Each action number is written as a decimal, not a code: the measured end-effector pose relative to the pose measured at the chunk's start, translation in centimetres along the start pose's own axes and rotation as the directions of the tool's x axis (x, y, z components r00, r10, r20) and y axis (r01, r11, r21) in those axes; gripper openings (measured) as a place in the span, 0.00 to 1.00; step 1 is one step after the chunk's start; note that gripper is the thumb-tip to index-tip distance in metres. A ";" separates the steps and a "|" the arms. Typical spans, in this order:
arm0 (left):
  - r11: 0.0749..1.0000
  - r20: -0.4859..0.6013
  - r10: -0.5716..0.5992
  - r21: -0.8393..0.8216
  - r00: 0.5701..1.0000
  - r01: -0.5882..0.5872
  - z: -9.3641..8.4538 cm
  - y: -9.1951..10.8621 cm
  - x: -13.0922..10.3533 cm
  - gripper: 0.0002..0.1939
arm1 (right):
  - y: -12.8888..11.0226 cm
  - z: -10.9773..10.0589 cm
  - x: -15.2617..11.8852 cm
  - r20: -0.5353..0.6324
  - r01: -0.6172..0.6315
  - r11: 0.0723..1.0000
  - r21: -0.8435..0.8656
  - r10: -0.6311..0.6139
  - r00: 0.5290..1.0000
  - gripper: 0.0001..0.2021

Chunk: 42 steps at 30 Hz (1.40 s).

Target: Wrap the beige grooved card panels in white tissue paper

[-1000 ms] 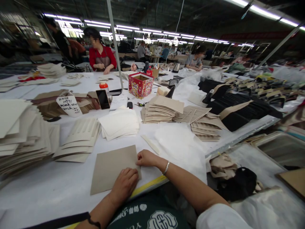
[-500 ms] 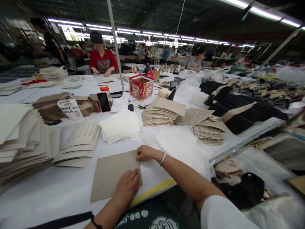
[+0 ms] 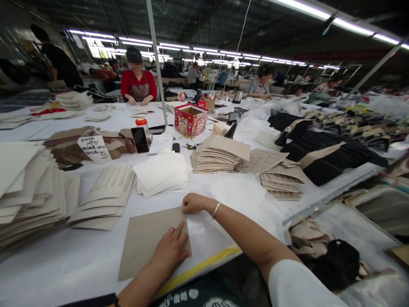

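A flat, taupe rectangular panel [image 3: 143, 238] lies on the white tabletop in front of me. My left hand [image 3: 172, 247] rests on its right part, fingers stretched out and slightly apart. At the panel's far right corner, my right hand [image 3: 193, 203] has its fingers closed in a pinch on the edge; the fingertips are partly hidden. Just beyond the panel is a stack of white sheets [image 3: 161, 172]. Left of that lie several pale beige pieces with raised strips [image 3: 107, 192].
Tall stacks of beige panels [image 3: 28, 183] stand at the left. Beyond my right hand are tan pieces [image 3: 220, 153], a red patterned box [image 3: 191, 121], a phone [image 3: 139, 140] and black material [image 3: 322, 149]. A co-worker in red [image 3: 139, 85] is across the table.
My left hand's fingers have straightened and spread on the panel. My right hand stays at the same corner. The view has shifted slightly.
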<state>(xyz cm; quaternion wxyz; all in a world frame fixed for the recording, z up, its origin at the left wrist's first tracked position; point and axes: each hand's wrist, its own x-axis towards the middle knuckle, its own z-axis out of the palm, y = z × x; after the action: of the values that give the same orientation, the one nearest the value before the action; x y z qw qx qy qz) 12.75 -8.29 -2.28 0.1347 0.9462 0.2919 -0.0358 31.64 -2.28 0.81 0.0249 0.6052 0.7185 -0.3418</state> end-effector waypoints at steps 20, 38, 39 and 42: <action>0.999 0.027 0.014 -0.032 1.000 -0.013 -1.0 -0.3 0.8 0.15 | -0.2 -0.5 0.5 -0.106 -0.098 0.989 -0.111 0.086 0.991 0.17; 0.958 -0.410 0.146 0.285 0.900 -0.026 3.2 -2.3 -11.5 0.16 | -7.0 14.4 -9.1 -0.359 0.334 0.854 -0.399 -0.480 0.800 0.14; 0.956 -0.422 0.158 0.292 0.893 -0.032 3.1 -2.5 -11.7 0.15 | -6.6 14.6 -9.3 -0.366 0.320 0.859 -0.399 -0.469 0.804 0.14; 0.954 -0.501 0.160 0.301 0.850 -0.003 2.8 -3.8 -13.2 0.14 | -5.3 15.3 -10.3 -0.433 0.242 0.900 -0.363 -0.393 0.811 0.16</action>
<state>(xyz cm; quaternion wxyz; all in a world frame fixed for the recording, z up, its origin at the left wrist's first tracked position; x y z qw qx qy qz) -0.32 -13.22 -3.95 -0.0875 0.9414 0.2682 0.1849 23.87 -19.25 -3.83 -0.1295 0.5318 0.8344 -0.0646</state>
